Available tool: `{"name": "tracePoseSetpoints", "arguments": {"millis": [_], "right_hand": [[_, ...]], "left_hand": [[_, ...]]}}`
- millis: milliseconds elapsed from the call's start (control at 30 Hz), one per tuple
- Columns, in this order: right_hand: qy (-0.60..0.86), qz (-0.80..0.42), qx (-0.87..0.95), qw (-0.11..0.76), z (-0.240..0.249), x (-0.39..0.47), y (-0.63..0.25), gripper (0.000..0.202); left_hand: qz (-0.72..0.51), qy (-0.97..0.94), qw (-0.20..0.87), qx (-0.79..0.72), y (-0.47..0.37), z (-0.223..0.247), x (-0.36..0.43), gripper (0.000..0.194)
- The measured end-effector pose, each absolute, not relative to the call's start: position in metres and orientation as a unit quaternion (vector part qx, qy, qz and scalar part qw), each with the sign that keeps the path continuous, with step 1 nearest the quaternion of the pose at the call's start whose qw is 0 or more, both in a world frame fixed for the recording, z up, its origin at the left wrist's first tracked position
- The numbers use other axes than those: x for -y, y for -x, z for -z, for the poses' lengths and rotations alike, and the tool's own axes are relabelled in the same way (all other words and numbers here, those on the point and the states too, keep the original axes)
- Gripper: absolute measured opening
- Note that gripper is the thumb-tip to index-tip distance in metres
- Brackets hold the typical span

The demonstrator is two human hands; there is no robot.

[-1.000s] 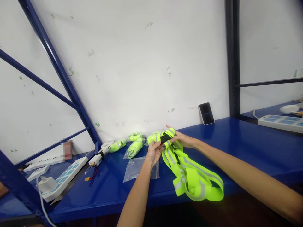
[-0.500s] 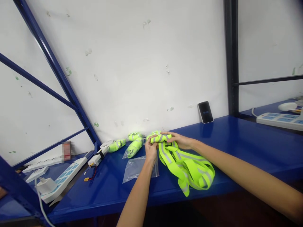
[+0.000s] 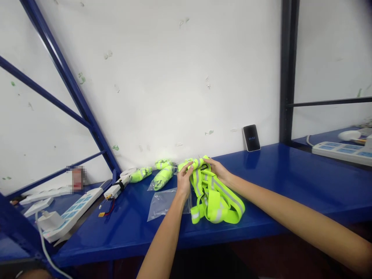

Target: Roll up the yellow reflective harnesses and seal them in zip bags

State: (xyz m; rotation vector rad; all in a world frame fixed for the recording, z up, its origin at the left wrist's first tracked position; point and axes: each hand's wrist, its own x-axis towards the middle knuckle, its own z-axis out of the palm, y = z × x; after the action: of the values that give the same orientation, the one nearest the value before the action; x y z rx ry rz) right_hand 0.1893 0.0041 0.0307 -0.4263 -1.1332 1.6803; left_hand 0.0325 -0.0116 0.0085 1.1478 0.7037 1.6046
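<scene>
Both hands grip a neon yellow reflective vest [image 3: 216,209] made of straps with grey stripes. My left hand [image 3: 184,179] is closed on the left end of its folded upper part, thumb on top. My right hand [image 3: 218,170] pinches the right end of that fold. Loose straps hang below and lie looped on the blue table near its front edge. A clear plastic bag [image 3: 162,203] lies flat left of my left hand, partly hidden by the forearm. Behind it are bagged neon bundles [image 3: 163,178], and another bundle [image 3: 141,174] sits farther left.
On the left stand a white battery pack with leads [image 3: 114,190] and a power strip [image 3: 74,213] with a plugged-in adapter. A small screen showing the time [image 3: 251,138] leans against the wall. Another power strip [image 3: 344,152] lies far right, past the dark post [image 3: 287,77].
The vest's hanging straps have swung left and gathered closer under my hands. My hands have raised the fold slightly, and the right hand's hold has shifted to its end.
</scene>
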Motion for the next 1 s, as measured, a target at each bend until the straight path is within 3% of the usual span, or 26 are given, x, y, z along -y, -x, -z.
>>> {"name": "tracePoseSetpoints", "arguments": {"millis": [100,233,300,367,433,600,733,900,1000], "right_hand": [[0.185,-0.767,0.401,0.466,-0.026,0.001,-0.184,0.029],[0.198,-0.798,0.383,0.421,-0.021,0.001,-0.181,0.034],[0.208,-0.776,0.4,0.441,-0.021,-0.001,-0.182,0.032],[0.218,-0.74,0.416,0.482,-0.024,-0.004,-0.185,0.044],[0.229,-0.704,0.415,0.528,-0.028,-0.006,-0.187,0.057],[0.246,-0.653,0.407,0.589,-0.035,-0.007,-0.187,0.069],[0.235,-0.613,0.452,0.604,-0.038,-0.01,-0.19,0.075],[0.223,-0.6,0.525,0.561,-0.037,-0.013,-0.2,0.066],[0.226,-0.593,0.556,0.537,-0.036,-0.013,-0.203,0.05]], "left_hand": [[-0.648,-0.492,0.502,-0.292,-0.033,-0.008,0.013,0.041],[-0.65,-0.53,0.463,-0.288,-0.031,-0.008,0.012,0.028],[-0.657,-0.523,0.458,-0.291,-0.029,-0.01,0.011,0.043],[-0.674,-0.499,0.45,-0.307,-0.028,-0.01,0.01,0.068],[-0.686,-0.477,0.44,-0.328,-0.029,-0.009,0.009,0.079],[-0.656,-0.461,0.524,-0.287,-0.044,-0.002,0.012,0.054],[-0.627,-0.435,0.593,-0.258,-0.054,-0.005,0.019,0.056],[-0.542,-0.419,0.68,-0.26,-0.049,-0.014,0.026,0.078],[-0.532,-0.414,0.691,-0.261,-0.046,-0.012,0.022,0.079]]}}
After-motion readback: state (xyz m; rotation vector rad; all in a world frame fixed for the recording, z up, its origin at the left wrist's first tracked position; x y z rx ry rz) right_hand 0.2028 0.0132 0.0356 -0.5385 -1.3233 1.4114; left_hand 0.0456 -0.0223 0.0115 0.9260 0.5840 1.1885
